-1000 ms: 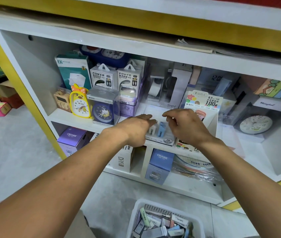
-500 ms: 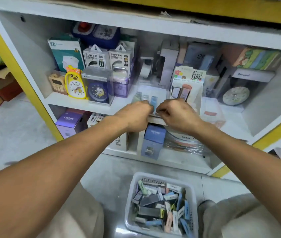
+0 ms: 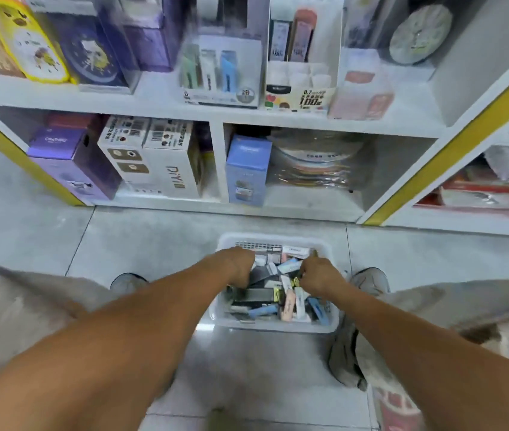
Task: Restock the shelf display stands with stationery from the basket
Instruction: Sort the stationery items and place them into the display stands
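**Both Hands Down in the Stationery Basket**

We saw a person crouched on the grey tiled floor (image 3: 141,237) before a white shelf unit (image 3: 216,115) trimmed in yellow, both bare forearms reaching forward and down into a white plastic basket (image 3: 273,328) that stood on the floor between the person's shoes. The basket was heaped with small stationery boxes (image 3: 289,301) in pink, blue, white and dark colours, lying loose at all angles. The left hand (image 3: 234,264) was over the basket's far left part, knuckles up, fingers curled down among the boxes; we could not tell whether they held anything. The right hand (image 3: 317,275) was at the far right part, its fingers bent and closed in among the boxes near a pale blue one (image 3: 289,265); whether it gripped one we could not tell either.

On the upper shelf above, well apart from the hands, stood a clear display stand (image 3: 222,73) with three upright boxes, green, white and blue, in its front row. Just beside it to the right was a card display stand (image 3: 301,57) marked 0.7 and 100, holding two slim packs at the back. Further left we noted a yellow duck-shaped clock (image 3: 26,42) and a boxed dark blue clock (image 3: 91,54). In the lower compartments sat a purple box (image 3: 66,160), two white boxes (image 3: 150,157), and a light blue box (image 3: 247,169) against the divider. The picture was blurred by motion.
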Demonstrator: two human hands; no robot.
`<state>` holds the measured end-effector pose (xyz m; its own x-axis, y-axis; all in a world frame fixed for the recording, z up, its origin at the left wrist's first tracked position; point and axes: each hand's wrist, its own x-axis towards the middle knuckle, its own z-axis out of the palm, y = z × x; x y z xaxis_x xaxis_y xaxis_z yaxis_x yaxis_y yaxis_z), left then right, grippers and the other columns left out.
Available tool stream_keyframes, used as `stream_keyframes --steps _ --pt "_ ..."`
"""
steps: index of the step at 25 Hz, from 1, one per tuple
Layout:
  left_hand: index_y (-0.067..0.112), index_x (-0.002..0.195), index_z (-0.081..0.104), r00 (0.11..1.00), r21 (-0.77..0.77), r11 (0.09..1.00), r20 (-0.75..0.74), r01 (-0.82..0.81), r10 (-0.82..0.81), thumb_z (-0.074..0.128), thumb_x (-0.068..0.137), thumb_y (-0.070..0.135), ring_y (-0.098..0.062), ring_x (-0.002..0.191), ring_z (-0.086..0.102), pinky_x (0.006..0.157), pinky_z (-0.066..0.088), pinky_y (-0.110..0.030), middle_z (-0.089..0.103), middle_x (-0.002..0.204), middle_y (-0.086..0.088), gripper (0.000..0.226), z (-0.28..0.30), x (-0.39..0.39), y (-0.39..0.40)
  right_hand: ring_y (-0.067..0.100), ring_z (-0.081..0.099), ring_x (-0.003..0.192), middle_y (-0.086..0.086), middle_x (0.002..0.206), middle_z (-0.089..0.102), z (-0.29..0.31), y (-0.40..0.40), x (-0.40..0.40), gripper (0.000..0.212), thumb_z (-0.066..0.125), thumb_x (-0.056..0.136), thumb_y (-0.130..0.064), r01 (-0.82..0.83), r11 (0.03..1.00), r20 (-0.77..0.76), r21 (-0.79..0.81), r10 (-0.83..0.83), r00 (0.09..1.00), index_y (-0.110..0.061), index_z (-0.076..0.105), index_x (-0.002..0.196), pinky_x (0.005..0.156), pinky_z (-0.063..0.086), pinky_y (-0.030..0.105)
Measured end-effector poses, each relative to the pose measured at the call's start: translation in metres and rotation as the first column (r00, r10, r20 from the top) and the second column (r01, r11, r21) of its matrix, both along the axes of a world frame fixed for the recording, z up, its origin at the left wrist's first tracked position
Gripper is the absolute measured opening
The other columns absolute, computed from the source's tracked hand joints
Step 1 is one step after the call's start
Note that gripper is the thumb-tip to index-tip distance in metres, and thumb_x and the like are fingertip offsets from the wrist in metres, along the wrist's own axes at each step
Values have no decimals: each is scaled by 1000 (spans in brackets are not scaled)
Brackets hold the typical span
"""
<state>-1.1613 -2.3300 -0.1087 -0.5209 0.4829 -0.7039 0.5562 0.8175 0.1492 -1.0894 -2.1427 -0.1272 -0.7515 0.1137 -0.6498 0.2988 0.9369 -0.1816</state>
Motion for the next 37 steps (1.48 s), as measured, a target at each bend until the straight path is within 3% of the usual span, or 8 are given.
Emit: stream_keyframes --steps 4,10,17,19,22,27,31,37 --pt "11 110 62 1000 48 999 25 -11 10 69 81 24 -29 99 62 80 53 -34 65 113 -13 33 -58 12 4 31 60 99 16 116 60 -47 4 20 22 55 93 -17 284 959 13 3 -284 959 -5 56 112 76 45 33" --pt "4 135 39 983 119 983 -131 141 -125 84 65 37 -31 118 46 94 46 -42 46 128 -15 89 -108 22 18 35 41 126 20 138 38 -80 -19 32 76 66 88 -39 340 939 -166 58 -327 930 0 32 143 107 38 41" --pt "0 138 32 981 196 981 -192 16 22 81 69 38 -34 122 43 103 40 -43 43 132 -20 93 -128 38 32 33 58 107 12 122 56 -87 -24 34 42 59 89 -20 493 861 -201 -128 -509 837 -7 51 128 83 48 38" --pt "2 131 37 979 207 978 -199 0 42 79 71 36 -34 120 44 101 41 -45 46 130 -19 81 -130 41 37 33 59 103 12 116 61 -83 -12 32 32 51 89 -8 418 902 -319 -107 -429 845 -8 60 119 80 52 42" --pt "6 121 42 978 203 979 -198 -23 64 80 71 31 -34 113 50 95 44 -46 59 117 -18 68 -131 45 41 33 50 113 11 127 58 -79 18 14 53 48 80 12 66 994 -445 82 -22 895 -7 59 128 79 53 47" --pt "9 126 42 982 216 975 -168 -53 90 77 74 18 -31 101 59 82 49 -41 67 101 -12 64 -133 31 31 26 45 118 1 136 45 -77 36 -19 72 57 86 0 -412 876 -161 251 457 875 -30 39 149 87 47 37" --pt "15 116 54 991 212 975 -92 -72 93 72 76 11 -22 80 59 64 43 -33 60 86 -3 44 -132 21 28 22 47 113 -2 124 54 -76 29 -26 41 61 90 -13 -484 826 -147 290 538 830 -28 61 128 87 41 34" --pt "14 102 63 979 255 946 76 -201 188 73 74 20 -25 90 63 69 48 -30 66 96 -5 30 -119 7 19 18 49 97 0 111 58 -62 35 -31 33 64 93 -24 -468 866 -74 178 486 871 -32 63 125 76 36 28"
